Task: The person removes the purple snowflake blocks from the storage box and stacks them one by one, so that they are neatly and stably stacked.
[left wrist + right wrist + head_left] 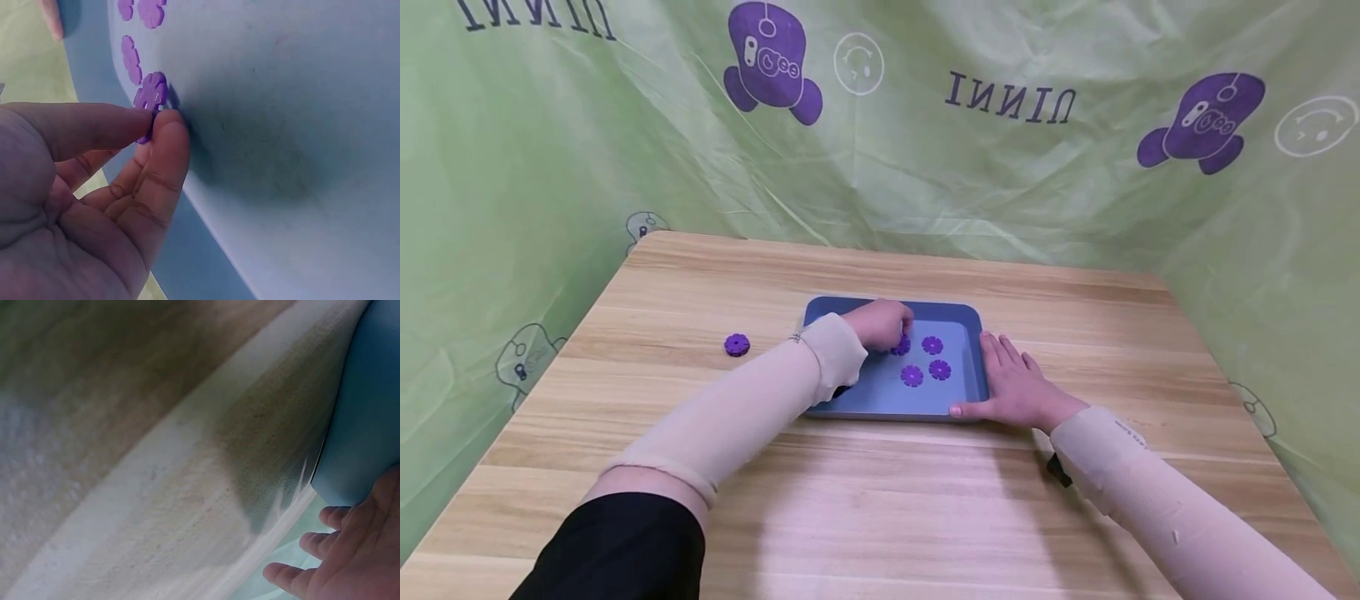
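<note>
A blue rectangular tray (887, 402) lies on the table. Over its back part, my left hand (880, 322) pinches a purple flower-shaped disc (152, 92) between thumb and fingertip, and the disc stands tilted in the left wrist view. Three more such discs lie flat on the tray floor to the right, among them one at the back (932, 345), one at the front (912, 376) and one at the right (939, 370). My right hand (1017, 385) rests against the tray's right side with fingers extended, its thumb at the front right corner.
On the wooden table (865, 508), left of the tray, sits a small pile of purple discs (737, 344), its exact number unclear. A green printed curtain (880, 175) hangs behind the table and at both sides.
</note>
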{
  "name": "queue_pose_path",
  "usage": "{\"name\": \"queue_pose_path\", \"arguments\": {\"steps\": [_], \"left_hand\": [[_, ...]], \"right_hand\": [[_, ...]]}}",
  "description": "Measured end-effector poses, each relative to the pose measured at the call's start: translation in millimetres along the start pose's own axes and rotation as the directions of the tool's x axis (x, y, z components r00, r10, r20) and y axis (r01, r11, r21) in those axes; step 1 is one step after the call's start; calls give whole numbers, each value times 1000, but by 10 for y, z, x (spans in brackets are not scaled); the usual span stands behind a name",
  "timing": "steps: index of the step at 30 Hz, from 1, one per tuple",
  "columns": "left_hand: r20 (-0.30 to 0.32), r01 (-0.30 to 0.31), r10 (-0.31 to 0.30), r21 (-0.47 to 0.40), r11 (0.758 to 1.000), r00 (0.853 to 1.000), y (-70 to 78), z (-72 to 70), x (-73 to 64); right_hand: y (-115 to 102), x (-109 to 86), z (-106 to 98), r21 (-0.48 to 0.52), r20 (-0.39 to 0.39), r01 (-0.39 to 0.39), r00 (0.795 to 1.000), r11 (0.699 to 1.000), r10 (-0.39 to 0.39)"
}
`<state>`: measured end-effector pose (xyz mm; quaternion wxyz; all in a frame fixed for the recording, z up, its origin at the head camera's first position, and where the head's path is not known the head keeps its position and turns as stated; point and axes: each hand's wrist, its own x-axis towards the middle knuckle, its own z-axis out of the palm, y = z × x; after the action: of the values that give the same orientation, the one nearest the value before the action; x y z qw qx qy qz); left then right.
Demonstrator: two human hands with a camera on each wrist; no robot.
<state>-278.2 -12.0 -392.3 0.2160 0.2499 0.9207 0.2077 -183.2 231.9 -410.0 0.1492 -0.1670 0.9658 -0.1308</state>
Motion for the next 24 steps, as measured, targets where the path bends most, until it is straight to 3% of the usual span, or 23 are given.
{"name": "queue_pose_path", "arguments": {"steps": [7, 12, 24], "left_hand": [[-24, 21, -24, -118, 993, 999, -81, -136, -172], [-48, 5, -11, -121, 993, 999, -188, -200, -262], [-113, 27, -52, -213, 977, 992, -477, -384, -489]], "right_hand": [[3, -2, 12, -2, -3, -1, 1000, 1000, 1], [4, -2, 24, -10, -10, 11, 1000, 1000, -11], [23, -1, 24, 25, -27, 54, 998, 998, -54]]}}
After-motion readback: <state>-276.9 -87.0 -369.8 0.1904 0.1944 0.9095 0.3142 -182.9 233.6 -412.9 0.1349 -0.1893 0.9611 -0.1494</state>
